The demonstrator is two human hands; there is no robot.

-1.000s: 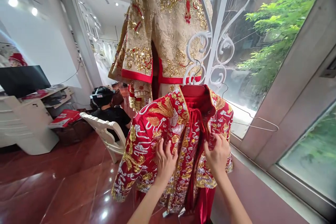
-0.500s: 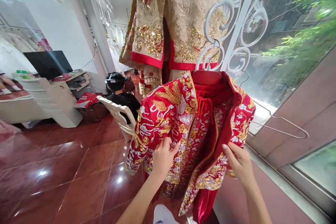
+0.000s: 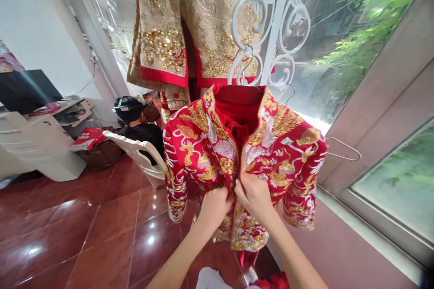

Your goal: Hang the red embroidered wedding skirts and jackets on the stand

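A red jacket [image 3: 285, 162] with gold and silver embroidery hangs from a hanger [image 3: 246, 67] on a white scrolled metal rack [image 3: 271, 31]. My left hand [image 3: 215, 205] grips the front edge of its left-hand panel at chest height. Right beside it, my right hand [image 3: 254, 196] pinches the edge of the other panel. Both edges meet between my fingers, while the collar stays parted above. Red cords [image 3: 233, 124] show inside the neck opening. My fingertips partly cover whatever fastening lies there.
Behind hangs a larger beige garment [image 3: 217, 22] with gold sequins and red trim. To the left, a person in black [image 3: 142, 131] sits on a white chair [image 3: 139, 146]. A desk [image 3: 37, 144] with a monitor [image 3: 29, 90] stands farther left. A window [image 3: 339, 31] is at right.
My hands have come together from apart, drawing the jacket's two front panels closed over the inside. The view has shifted to the right.
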